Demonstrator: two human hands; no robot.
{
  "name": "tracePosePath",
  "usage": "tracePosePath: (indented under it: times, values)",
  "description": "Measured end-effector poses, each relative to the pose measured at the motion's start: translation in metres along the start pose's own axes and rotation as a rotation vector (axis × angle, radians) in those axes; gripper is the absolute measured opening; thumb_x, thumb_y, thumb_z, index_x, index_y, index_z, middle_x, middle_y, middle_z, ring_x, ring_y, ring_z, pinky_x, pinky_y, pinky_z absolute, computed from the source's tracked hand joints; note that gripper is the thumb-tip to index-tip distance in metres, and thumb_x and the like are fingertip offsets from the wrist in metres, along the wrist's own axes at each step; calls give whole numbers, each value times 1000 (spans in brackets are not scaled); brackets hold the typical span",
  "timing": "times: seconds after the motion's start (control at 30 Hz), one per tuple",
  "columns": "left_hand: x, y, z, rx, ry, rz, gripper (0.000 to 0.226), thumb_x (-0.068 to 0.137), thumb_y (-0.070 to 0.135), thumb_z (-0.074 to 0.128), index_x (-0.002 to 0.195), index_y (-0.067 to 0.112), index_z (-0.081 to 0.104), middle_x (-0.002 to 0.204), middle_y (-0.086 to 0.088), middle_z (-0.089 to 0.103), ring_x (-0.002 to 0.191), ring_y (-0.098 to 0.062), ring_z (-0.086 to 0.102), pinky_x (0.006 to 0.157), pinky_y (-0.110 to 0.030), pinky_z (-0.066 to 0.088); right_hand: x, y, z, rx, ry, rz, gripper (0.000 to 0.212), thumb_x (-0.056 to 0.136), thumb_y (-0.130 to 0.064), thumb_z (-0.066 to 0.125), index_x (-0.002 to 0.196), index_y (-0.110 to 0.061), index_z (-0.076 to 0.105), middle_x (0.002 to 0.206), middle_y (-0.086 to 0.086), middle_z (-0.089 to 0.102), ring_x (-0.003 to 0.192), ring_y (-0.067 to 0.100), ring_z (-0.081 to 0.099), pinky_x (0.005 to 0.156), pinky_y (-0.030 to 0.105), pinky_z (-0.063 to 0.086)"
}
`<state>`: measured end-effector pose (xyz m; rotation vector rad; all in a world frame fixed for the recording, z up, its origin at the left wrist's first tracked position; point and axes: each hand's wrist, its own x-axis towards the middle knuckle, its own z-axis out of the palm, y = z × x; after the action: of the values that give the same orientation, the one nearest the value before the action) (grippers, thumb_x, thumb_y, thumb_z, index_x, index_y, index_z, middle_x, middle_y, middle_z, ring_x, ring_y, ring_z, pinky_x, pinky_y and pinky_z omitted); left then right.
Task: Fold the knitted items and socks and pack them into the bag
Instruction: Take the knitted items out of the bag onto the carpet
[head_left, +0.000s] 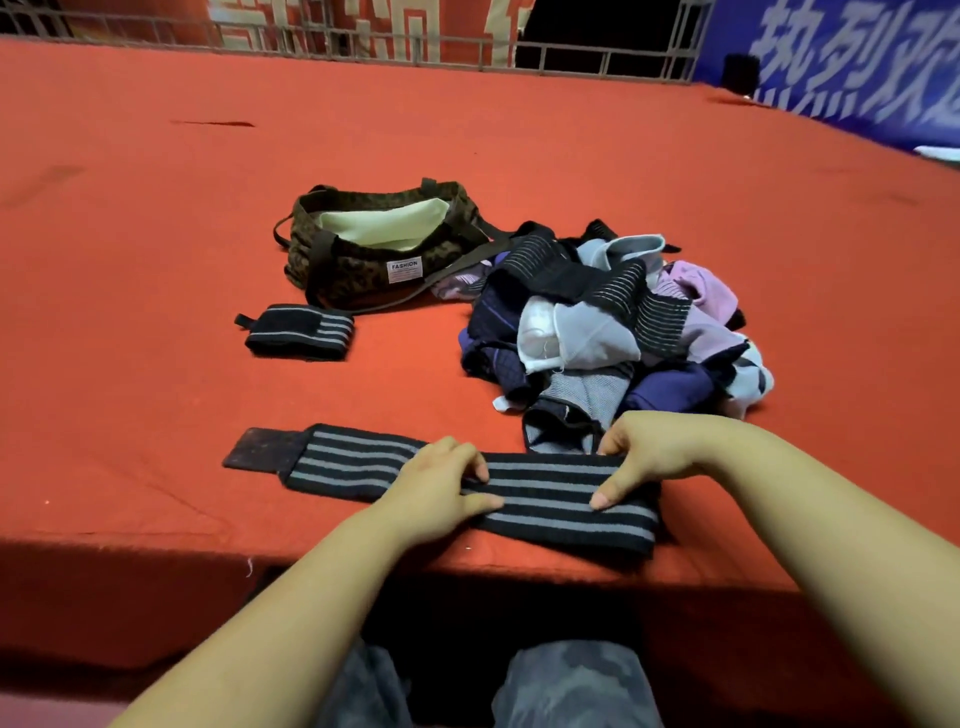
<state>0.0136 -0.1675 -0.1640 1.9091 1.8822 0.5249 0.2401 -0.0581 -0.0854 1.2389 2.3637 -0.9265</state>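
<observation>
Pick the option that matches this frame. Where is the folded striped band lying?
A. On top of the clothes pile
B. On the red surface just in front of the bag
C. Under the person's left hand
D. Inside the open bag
B: the folded striped band lies on the red surface just in front of the bag, apart from the clothes pile; both hands rest on a different, unfolded band.

Flat striped band at table edge; open camouflage bag beyond.
</observation>
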Motion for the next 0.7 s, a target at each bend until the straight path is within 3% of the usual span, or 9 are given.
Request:
tracePosePath:
  times: [0.13,0.27,0.33,0.4,0.47,0.57,0.63,0.7]
  values:
    - [3,6,1,2,28,-36,28,79,41,71,94,24,55,98,3,49,102,-16,48,90,-24,33,-16,37,-10,34,55,92,34,67,-37,82,59,-15,57,55,-7,50,54,10,42,55,25,33]
    - [10,16,-2,100,-40,-136,29,79,41,71,89,29,47,94,6,43,102,-17,46,92,-27,35,-25,67,-13,62,61,153,29,64,-34,85,52,-20,62,52,-7,56,55,13,49,59,30,44]
    - [13,26,-5,170,-83,-202,28,78,40,70,88,29,46,94,6,43,105,-20,48,94,-30,37,-33,80,-15,63,67,190,23,65,-33,85,61,-19,66,59,-1,61,58,17,52,59,33,46]
    - [17,41,-5,260,-96,-221,23,80,33,66,94,29,48,103,1,48,109,-22,48,95,-32,39,-42,88,-15,109,52,225,18,71,-26,81,70,-15,67,60,3,61,50,15,51,50,25,46]
    - [23,62,1,277,-71,-103,22,82,23,61,102,27,52,111,-1,52,111,-22,50,95,-32,39,-46,91,-12,153,47,231,16,77,-23,77,77,-12,66,66,8,60,46,12,49,46,21,41]
    - [25,108,19,-46,-88,89,27,83,32,66,107,25,55,111,4,58,100,-13,57,90,-26,42,-47,86,-9,259,129,177,11,81,-18,72,83,-12,63,73,9,59,41,6,47,44,17,38]
    - [22,138,32,-338,-196,59,48,76,46,73,114,27,51,112,10,58,87,-6,58,82,-20,43,-46,77,-9,387,192,129,8,84,-11,66,80,-14,61,70,8,58,39,4,48,40,16,36]
    - [18,155,41,-558,-251,-11,67,64,57,77,118,28,48,111,11,60,85,-6,59,85,-23,47,-45,63,-8,537,245,82,13,85,-5,60,76,-14,61,68,10,58,39,6,51,38,16,34]
